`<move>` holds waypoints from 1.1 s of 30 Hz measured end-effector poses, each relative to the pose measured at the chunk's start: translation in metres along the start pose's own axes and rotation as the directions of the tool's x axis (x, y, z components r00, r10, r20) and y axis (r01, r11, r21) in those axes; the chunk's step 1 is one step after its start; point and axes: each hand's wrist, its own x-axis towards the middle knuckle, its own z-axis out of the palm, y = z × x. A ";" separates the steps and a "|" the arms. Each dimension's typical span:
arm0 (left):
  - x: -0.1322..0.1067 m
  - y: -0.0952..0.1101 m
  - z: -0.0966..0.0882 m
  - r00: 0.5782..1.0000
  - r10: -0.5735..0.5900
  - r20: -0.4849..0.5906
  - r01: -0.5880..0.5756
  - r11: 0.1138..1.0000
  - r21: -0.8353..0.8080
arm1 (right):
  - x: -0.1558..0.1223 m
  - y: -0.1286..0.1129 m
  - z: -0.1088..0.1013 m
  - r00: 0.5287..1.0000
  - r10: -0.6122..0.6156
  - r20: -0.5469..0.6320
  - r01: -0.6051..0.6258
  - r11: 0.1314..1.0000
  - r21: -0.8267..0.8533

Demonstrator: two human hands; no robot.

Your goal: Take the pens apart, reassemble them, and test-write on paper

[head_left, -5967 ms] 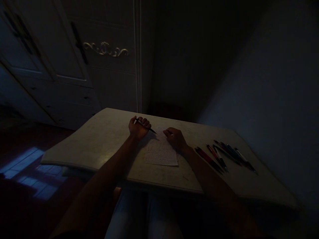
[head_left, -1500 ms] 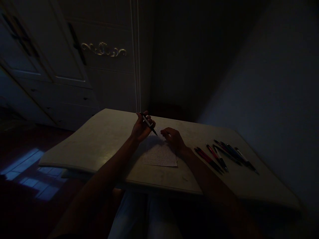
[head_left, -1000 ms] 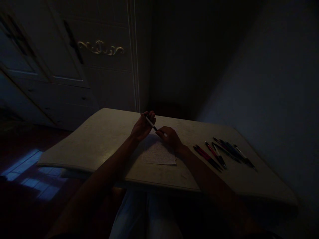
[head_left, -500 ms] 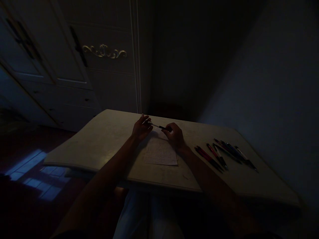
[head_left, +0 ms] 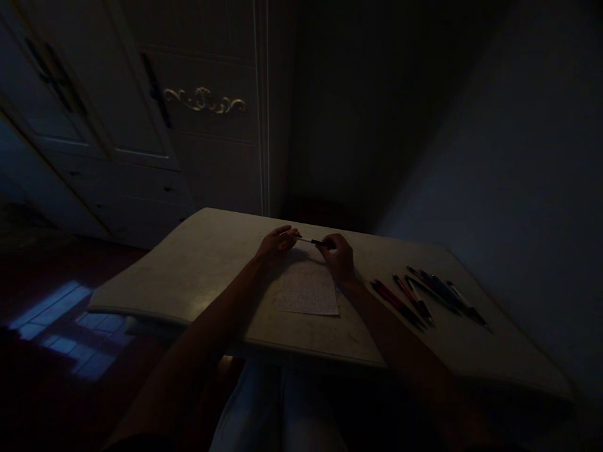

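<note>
In dim light, my right hand (head_left: pixel 340 256) pinches a slim pen (head_left: pixel 308 240) by its dark right end, above the far edge of a sheet of paper (head_left: pixel 308 290). The pen lies almost level and points left, with a pale section along its middle. At its left end my left hand (head_left: pixel 277 245) has its fingers bent together around the tip; the exact finger contact is dark and hard to make out. The paper lies flat on the pale table (head_left: pixel 179 270) and carries faint marks too small to read.
Several pens lie to the right of my right forearm, among them a red and black pen (head_left: pixel 398 304) and a pen with a pale barrel (head_left: pixel 456 292). A wall (head_left: pixel 532 207) borders the table on the right. Beyond its far left side stands a cabinet (head_left: pixel 211 169).
My left hand's fingers have drawn closer together at the pen's tip. Both hands and the pen have shifted slightly right in view, and the view itself has moved a little.
</note>
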 end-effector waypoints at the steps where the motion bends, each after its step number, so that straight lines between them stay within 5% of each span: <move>1: 0.000 0.000 0.000 1.000 0.003 -0.003 -0.003 1.000 -0.009 | 0.000 0.000 0.000 1.000 -0.001 0.003 0.001 1.000 -0.004; 33: -0.001 0.001 -0.003 0.986 0.124 0.110 -0.119 0.992 -0.051 | 0.002 0.010 -0.006 0.993 0.112 0.032 -0.111 0.992 -0.054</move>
